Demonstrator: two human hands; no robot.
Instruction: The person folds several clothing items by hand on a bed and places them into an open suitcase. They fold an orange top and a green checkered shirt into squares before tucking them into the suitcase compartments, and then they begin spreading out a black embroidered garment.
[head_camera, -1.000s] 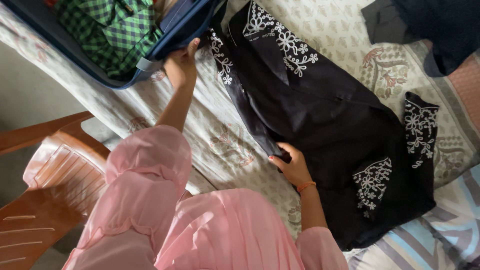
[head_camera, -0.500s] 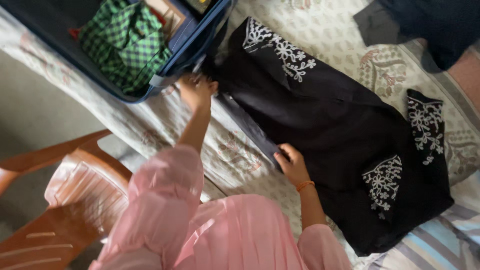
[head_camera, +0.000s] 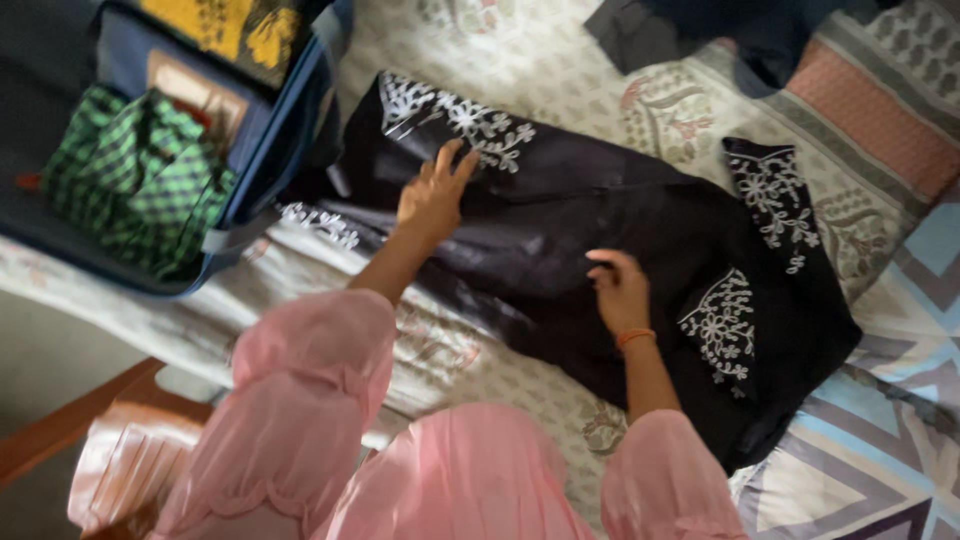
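Observation:
A black garment (head_camera: 570, 205) with white floral embroidery lies spread on a patterned bedsheet (head_camera: 660, 110). My left hand (head_camera: 435, 195) rests flat on its upper part with fingers apart, next to the embroidered edge. My right hand (head_camera: 620, 290), with an orange band at the wrist, sits on the garment's middle with fingers curled on the folded fabric. The garment's near side edge is folded over onto the rest. Pink sleeves cover both my arms.
An open blue suitcase (head_camera: 275, 140) lies at the bed's left, with a green checked cloth (head_camera: 130, 185) and a yellow printed piece inside. More dark clothes (head_camera: 700, 30) lie at the top right. A brown plastic chair (head_camera: 60, 440) stands at the lower left.
My left hand left the suitcase's edge and moved right onto the garment. Both hands carried the garment's near edge over onto its middle. The view shifted right.

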